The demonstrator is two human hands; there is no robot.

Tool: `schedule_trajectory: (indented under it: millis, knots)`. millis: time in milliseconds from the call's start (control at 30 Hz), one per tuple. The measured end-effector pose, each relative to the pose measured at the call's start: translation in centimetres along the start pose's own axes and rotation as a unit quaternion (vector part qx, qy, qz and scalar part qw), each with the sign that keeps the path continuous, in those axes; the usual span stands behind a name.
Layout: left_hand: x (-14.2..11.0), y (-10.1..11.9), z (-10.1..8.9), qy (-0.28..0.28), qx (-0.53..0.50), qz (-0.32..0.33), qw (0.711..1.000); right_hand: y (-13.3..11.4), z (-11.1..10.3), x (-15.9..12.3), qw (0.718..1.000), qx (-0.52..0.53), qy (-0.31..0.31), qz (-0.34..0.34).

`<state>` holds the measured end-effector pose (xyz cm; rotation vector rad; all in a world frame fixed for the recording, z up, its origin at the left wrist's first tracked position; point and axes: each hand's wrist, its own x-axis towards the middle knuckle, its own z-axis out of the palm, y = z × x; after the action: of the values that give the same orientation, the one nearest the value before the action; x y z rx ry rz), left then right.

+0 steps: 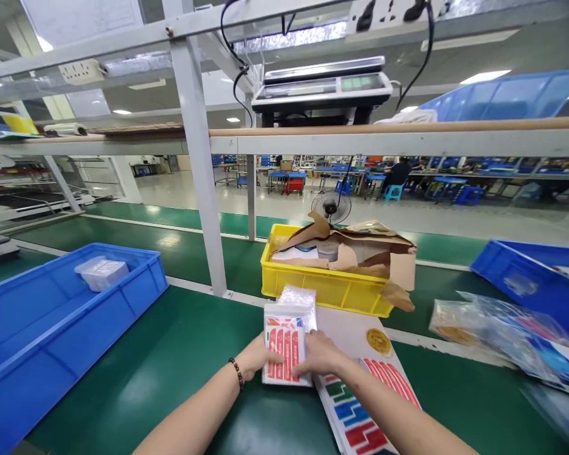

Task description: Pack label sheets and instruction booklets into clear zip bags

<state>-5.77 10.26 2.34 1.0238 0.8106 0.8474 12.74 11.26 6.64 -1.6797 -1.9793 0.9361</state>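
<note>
Both hands grip a packet of red-and-white printed sheets point(284, 344), which appears to be in a clear plastic sleeve. My left hand point(258, 355), with a beaded bracelet at its wrist, closes on the left edge, thumb on top. On the right edge is my right hand point(323, 355), its thumb also pressed on the front. Behind the packet lie clear plastic bags point(299, 296). Under my right forearm are larger printed sheets point(353, 404) with red, green and blue shapes. Near them a yellow round item point(378, 342) rests on a white sheet.
A blue bin point(123, 303) holding clear plastic pieces stands left. Ahead is a yellow crate point(327, 287) with torn brown paper. Bagged items point(507, 335) and another blue bin point(516, 272) are right. A metal post point(199, 158) and a shelf with a scale point(322, 88) rise ahead.
</note>
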Motion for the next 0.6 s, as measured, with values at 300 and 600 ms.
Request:
schedule_trajectory:
  millis: [300,600]
  knots:
    - [0.9,-1.0,0.0,0.086,0.002,-0.077,0.993,3.5,-4.3,6.0,0.967,0.243,0.008,0.070]
    - [0.1,-2.2,-0.3,0.099,-0.021,-0.013,0.995,1.8,-1.2,5.3,0.875,0.468,-0.107,0.055]
